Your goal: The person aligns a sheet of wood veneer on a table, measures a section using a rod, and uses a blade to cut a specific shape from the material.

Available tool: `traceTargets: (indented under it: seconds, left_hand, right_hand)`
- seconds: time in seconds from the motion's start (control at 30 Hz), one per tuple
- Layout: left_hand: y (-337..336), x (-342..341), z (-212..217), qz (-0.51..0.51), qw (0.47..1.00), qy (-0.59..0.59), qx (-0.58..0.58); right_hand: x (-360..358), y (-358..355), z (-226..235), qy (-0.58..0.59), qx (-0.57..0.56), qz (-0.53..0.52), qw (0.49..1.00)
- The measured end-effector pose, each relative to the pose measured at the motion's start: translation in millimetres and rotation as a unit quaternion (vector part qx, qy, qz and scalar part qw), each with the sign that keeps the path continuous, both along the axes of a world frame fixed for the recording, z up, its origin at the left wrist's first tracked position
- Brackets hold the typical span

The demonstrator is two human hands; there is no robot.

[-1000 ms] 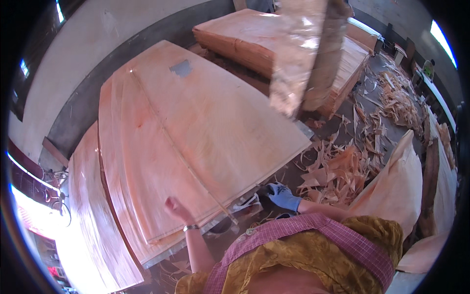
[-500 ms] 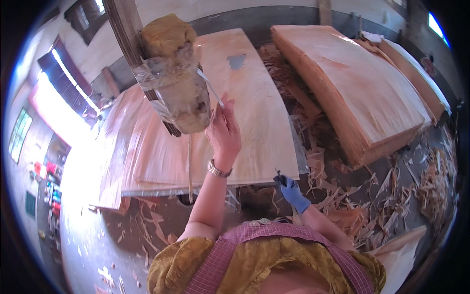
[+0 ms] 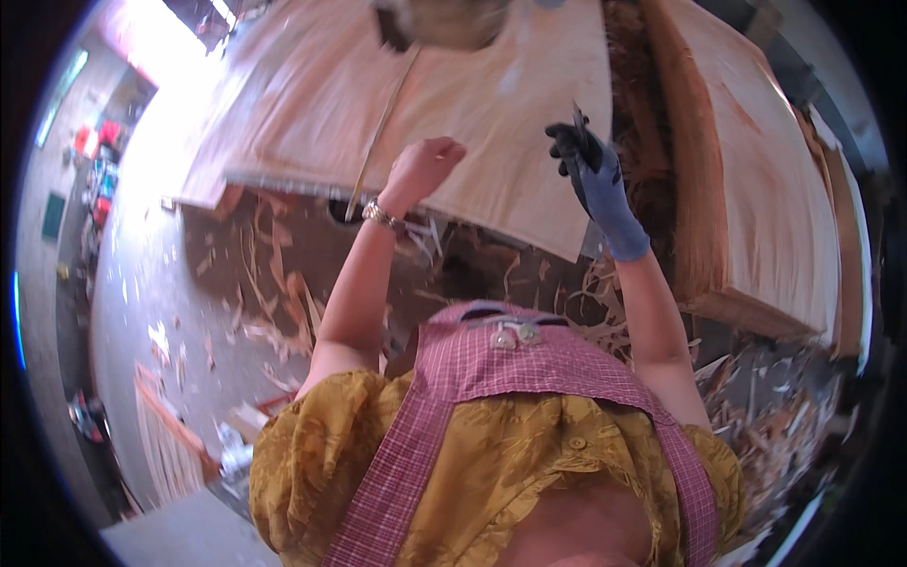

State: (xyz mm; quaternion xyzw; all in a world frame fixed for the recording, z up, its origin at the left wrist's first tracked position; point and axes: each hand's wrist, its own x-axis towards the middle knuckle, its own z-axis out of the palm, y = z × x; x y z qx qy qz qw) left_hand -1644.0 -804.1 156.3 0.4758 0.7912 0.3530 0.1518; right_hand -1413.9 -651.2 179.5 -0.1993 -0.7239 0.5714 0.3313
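My bare left hand [image 3: 425, 172], with a metal watch [image 3: 382, 215] on its wrist, hovers above the near edge of a broad pile of pale wood veneer sheets [image 3: 510, 85]. Its fingers are curled in, and whatever they may hold is hidden. To the right, my right hand [image 3: 595, 180] wears a blue glove with black fingers and palm. It grips a slim, dark, pointed tool [image 3: 577, 113], tip up, over the pile's right side. A long thin stick [image 3: 383, 123] lies across the sheets, left of my bare hand.
A thick second veneer stack [image 3: 756, 170] rises at the right. Overhead, a blurred container [image 3: 453, 21] hangs at the top edge. Veneer scraps [image 3: 293, 312] litter the floor, with more shavings [image 3: 765, 425] at lower right. A pale flat board [image 3: 189, 529] sits at lower left.
My left hand has left the white strip by the hanging container and come down toward me. My gloved right hand has risen over the veneer with its tool. The view has tilted downward.
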Motion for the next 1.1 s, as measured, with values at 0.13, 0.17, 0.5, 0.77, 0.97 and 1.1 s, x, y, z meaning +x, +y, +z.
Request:
traceTargets:
  seconds: [0.13,0.17,0.5,0.77,0.97,1.1]
  left_hand:
    - [-62.2,-50.6,-191.9,0.156,0.955,-0.194,-0.164]
    - [-68.0,-41.4,-216.9,0.165,0.936,-0.237,-0.202]
    - [-42.2,-42.7,-346.2,0.609,0.775,-0.171,0.007]
    - [-64.0,-89.8,-346.3,0.475,0.774,-0.326,0.263]
    - [-98.1,-124.3,-310.8,0.305,0.774,-0.521,0.193]
    - [-118.6,-127.2,-288.6,0.311,0.775,-0.524,0.17]
  right_hand:
    - [17.3,-23.5,-96.3,-0.119,-0.086,0.086,0.986]
    - [27.2,-28.2,-110.0,-0.18,-0.094,0.105,0.973]
    - [39.5,-85.2,-201.5,-0.388,-0.098,0.252,0.881]
    - [-4.2,-99.3,-208.6,-0.431,-0.146,0.243,0.857]
    - [-40.7,-111.1,-222.8,-0.391,-0.113,0.265,0.874]
    - [-78.7,-123.9,-228.1,-0.303,-0.112,0.253,0.912]
